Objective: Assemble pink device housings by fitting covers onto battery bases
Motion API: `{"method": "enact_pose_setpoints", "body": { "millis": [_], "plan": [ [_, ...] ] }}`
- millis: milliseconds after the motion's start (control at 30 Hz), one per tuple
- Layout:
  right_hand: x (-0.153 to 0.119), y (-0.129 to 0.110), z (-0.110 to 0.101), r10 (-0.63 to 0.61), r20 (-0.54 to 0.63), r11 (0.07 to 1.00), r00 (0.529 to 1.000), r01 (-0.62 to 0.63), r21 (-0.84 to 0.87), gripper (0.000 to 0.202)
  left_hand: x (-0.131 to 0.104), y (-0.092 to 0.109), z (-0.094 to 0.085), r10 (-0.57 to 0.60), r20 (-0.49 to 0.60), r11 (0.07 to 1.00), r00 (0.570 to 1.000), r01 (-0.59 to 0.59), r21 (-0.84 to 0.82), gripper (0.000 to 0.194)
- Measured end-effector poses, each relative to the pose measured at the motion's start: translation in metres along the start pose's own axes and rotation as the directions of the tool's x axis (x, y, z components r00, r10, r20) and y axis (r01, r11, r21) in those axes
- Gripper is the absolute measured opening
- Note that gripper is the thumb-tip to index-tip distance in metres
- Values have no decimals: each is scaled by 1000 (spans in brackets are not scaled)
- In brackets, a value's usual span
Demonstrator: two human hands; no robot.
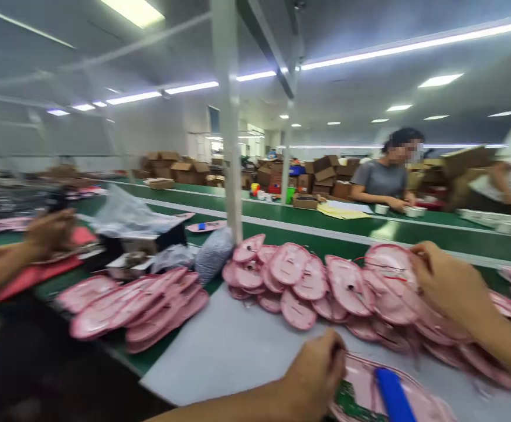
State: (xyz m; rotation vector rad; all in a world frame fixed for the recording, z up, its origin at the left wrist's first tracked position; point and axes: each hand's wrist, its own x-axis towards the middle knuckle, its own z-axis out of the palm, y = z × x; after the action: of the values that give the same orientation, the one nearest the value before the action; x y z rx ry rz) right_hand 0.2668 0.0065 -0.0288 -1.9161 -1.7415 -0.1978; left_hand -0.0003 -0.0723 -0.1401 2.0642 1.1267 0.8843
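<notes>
In front of me a pink plastic shell (361, 372) lies on a white sheet, cut off by the bottom edge. It carries a green circuit board (353, 401) and a blue block (394, 394). My left hand (314, 369) is at the shell's left edge, fingers pinched together; what they hold is hidden. To the right, my right hand (446, 287) reaches over the heaped shells. Its bent fingers close on the rim of an upper pink shell (387, 258), where thin red and dark wires show. Blur hides the exact grip.
More pink shells (136, 308) are stacked at left on the green bench. Bubble-wrapped bundles (214, 255) lie beside a white post (229, 129). Another person's hands (51, 231) work at far left. Across the bench a person in grey (381, 179) handles white parts.
</notes>
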Motion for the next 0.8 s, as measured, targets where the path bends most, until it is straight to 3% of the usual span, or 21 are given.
{"method": "enact_pose_setpoints", "body": {
  "millis": [100, 200, 267, 333, 433, 467, 533, 600, 700, 733, 800],
  "plan": [
    [-32, -4, -26, -110, 38, 990, 993, 106, 96, 19, 5, 11, -13, -62, -55, 943, 997, 41, -330, 19],
    [-68, -4, -29, -201, 131, 973, 971, 183, 142, 21, 11, 19, -20, -97, -78, 903, 992, 55, -427, 21],
    [-88, -3, -23, -320, 99, 943, 942, 308, 123, 23, 12, 24, -22, -64, -96, 924, 993, 23, -382, 19],
    [-99, -6, -16, -465, -25, 883, 885, 466, 61, 23, 11, 26, -22, 86, -126, 960, 988, -116, -254, 13],
    [-105, -22, -8, -623, -191, 774, 759, 634, -6, 20, 9, 27, -22, 388, -188, 921, 902, -385, 54, 11],
    [-106, -29, -7, -645, -214, 750, 734, 661, 6, 18, 8, 28, -22, 452, -202, 892, 869, -431, 138, 11],
    [-106, -42, -7, -643, -222, 737, 733, 671, 82, 16, 9, 28, -22, 495, -218, 866, 841, -459, 197, 11],
    [-106, -50, -7, -603, -209, 754, 770, 635, 168, 15, 11, 28, -22, 475, -223, 880, 851, -462, 111, 11],
    [-105, -55, -4, -558, -215, 779, 802, 595, 196, 15, 16, 28, -22, 274, -210, 922, 939, -318, -219, 11],
    [-105, -55, -2, -553, -228, 785, 801, 593, 180, 15, 17, 28, -21, 168, -183, 900, 969, -227, -371, 12],
    [-103, -56, 0, -543, -227, 796, 808, 582, 167, 15, 20, 29, -22, -16, -78, 771, 997, -37, -635, 34]
  ]
}}
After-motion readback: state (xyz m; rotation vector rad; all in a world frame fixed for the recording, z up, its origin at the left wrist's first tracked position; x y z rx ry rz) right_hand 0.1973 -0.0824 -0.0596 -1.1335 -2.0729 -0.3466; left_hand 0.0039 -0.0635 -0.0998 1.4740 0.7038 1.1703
